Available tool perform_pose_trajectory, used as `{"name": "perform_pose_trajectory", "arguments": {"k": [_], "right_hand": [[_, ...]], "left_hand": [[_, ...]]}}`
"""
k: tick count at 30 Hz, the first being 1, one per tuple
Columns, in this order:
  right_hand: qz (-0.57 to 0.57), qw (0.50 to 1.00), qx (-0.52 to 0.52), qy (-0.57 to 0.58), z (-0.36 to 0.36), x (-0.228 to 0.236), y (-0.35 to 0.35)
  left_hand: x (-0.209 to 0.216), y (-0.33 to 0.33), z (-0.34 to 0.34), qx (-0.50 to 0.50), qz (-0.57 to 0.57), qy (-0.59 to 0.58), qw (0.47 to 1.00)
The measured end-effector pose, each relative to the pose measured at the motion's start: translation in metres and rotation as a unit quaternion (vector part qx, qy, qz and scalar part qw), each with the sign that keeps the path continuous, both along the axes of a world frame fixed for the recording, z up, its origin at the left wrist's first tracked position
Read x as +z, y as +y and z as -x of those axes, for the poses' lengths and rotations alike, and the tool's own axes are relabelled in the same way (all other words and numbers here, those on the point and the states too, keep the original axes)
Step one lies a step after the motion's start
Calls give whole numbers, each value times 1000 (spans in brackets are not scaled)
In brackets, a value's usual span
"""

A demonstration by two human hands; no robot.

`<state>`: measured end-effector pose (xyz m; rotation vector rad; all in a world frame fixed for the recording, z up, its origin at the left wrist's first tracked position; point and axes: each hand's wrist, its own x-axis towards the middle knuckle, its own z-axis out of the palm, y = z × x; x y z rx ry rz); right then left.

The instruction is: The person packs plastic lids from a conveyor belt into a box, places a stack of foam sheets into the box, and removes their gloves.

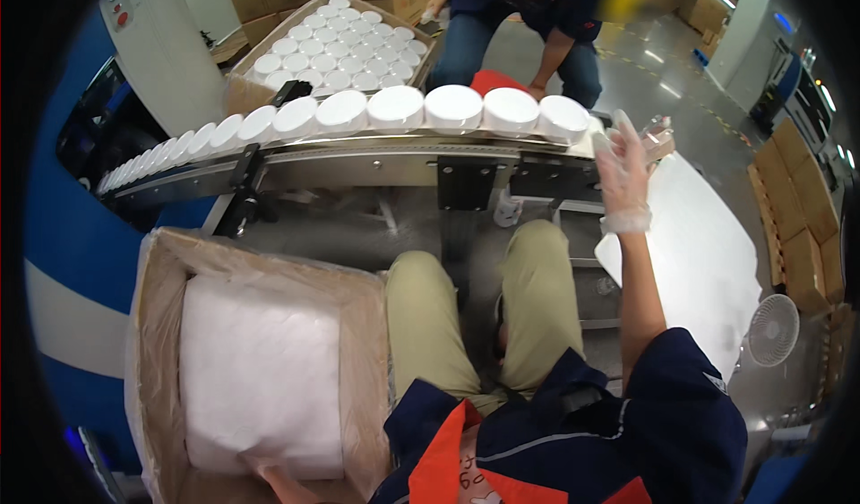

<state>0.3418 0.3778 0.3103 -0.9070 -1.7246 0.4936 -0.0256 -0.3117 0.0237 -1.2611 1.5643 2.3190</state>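
Observation:
My right hand (pixel 624 177), in a clear plastic glove, is raised at the right end of a conveyor (pixel 358 159). Its fingers are stretched and apart, beside the last of a row of white round jar-like pieces (pixel 564 117), with nothing visibly held. Several more of these white pieces (pixel 394 107) stand in line along the belt to the far left. At the lower left, my left hand (pixel 264 470) rests at the near edge of a white sheet (pixel 260 370) inside a lined cardboard box (pixel 157 343). Its fingers are blurred and partly hidden.
Beyond the conveyor, an open carton (pixel 421 65) holds rows of white round pieces. A person (pixel 524 20) sits across from me. To my right are a white tabletop (pixel 699 253), a small fan (pixel 772 329) and stacked cartons (pixel 793 208). Brackets (pixel 466 181) hang below the conveyor.

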Motion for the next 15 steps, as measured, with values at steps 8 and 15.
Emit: {"name": "perform_pose_trajectory", "arguments": {"k": [8, 15], "right_hand": [[76, 982, 171, 1, 14, -39, -90], [75, 908, 399, -103, 53, -73, -153]], "left_hand": [[37, 13, -78, 42, 166, 88, 981], [156, 126, -132, -14, 167, 248, 954]]}}
